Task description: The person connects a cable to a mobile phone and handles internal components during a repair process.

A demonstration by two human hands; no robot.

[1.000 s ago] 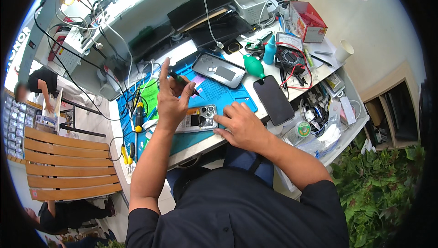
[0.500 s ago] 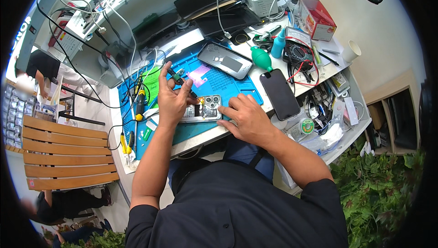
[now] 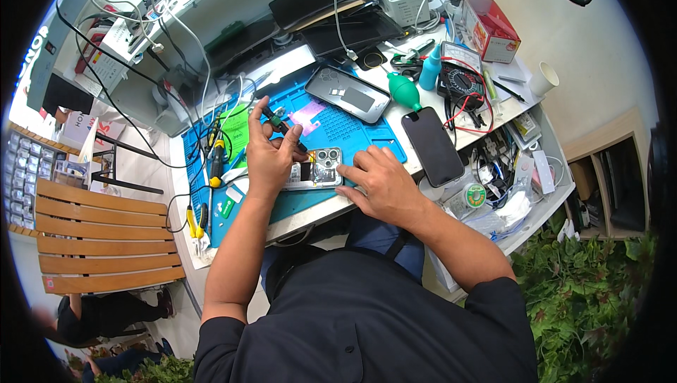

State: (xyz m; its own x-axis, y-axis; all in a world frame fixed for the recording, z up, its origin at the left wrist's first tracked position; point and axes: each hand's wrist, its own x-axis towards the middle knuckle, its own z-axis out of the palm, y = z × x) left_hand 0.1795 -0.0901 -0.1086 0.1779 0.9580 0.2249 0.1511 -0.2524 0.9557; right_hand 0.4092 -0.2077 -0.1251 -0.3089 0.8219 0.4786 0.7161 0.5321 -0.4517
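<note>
An opened smartphone (image 3: 326, 174) lies on the blue work mat, its inner parts bare and a camera cluster at its upper right. My left hand (image 3: 271, 164) is closed around a slim dark tool (image 3: 276, 121) with a green part; its kind is unclear. The tool slants down to the right, its tip near the phone's top edge. Curled at the phone's right end, my right hand (image 3: 384, 182) has thumb and forefinger against its edge. Beyond them on the mat lie a pink-purple sheet (image 3: 307, 115) and a silver-edged phone frame (image 3: 349, 93).
At the right are a black-screened phone (image 3: 432, 147), a green air blower (image 3: 404, 90), a blue bottle (image 3: 430, 67) and a multimeter (image 3: 462, 83) with red leads. An open drawer (image 3: 546, 178) holds cables. A yellow-black screwdriver (image 3: 216, 163) and pliers (image 3: 197, 222) lie left.
My left hand and the tool have shifted very slightly; my right hand stays at the phone's edge. At the far left, a standing person has moved mostly out of view.
</note>
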